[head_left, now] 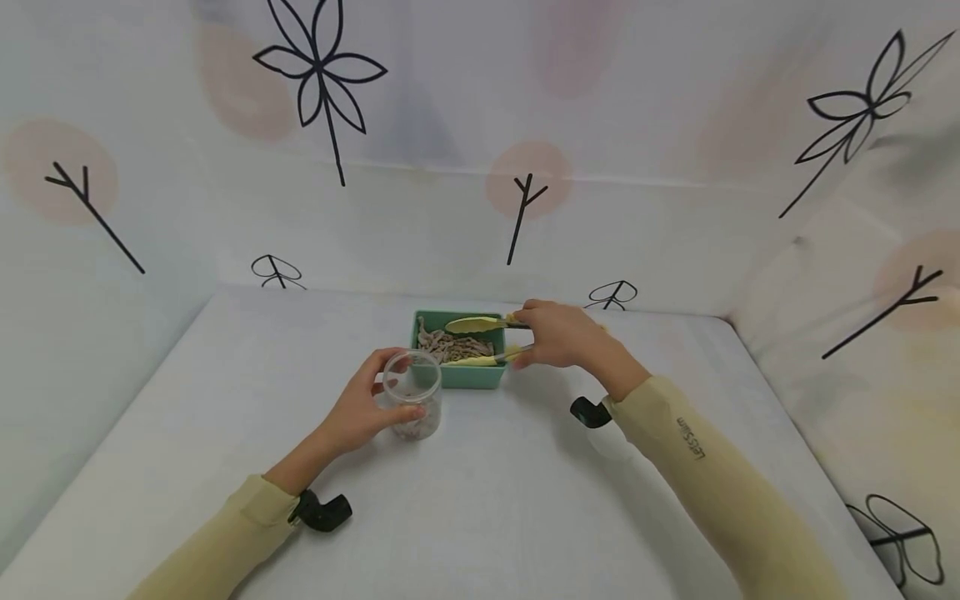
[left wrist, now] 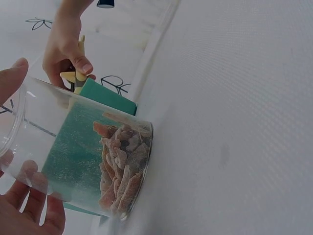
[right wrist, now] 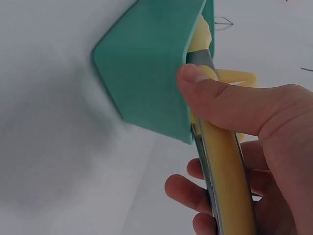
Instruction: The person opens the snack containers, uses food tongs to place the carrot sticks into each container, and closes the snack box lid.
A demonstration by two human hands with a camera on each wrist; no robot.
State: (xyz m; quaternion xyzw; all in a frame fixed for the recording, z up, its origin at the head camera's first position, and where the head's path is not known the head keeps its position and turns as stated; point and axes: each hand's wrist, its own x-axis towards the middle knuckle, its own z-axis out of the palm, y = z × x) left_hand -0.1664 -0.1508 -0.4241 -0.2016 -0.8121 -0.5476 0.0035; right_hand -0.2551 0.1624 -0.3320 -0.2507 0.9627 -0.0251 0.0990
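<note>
A person in pale yellow-green sleeves (head_left: 720, 492) works with both hands at a white-covered table (head_left: 487, 508), each forearm carrying a small black device (head_left: 322, 511) near the cuff. The left hand (head_left: 360, 404) holds a clear, open-topped jar (head_left: 422, 410), thumb on its near side and the other fingers curled about its left and far side. The jar stands at the near left corner of a green rectangular box (head_left: 472, 377), partly overlapping it from the head camera, with pinkish-brown pieces (left wrist: 122, 166) gathered in its bottom. To the right, the right hand (head_left: 558, 335) grips a pair of yellow-ended tongs (head_left: 472, 325), the thumb pressed along one arm and the remaining fingers bent around the other side. The tongs reach leftward into the box with their two ends spread apart, one toward the far side, one along the near wall; greyish-brown strips (head_left: 456, 344) lie between them. Beyond rises a pale backdrop (head_left: 420, 225) printed with black leaf and twig outlines and peach circles.
</note>
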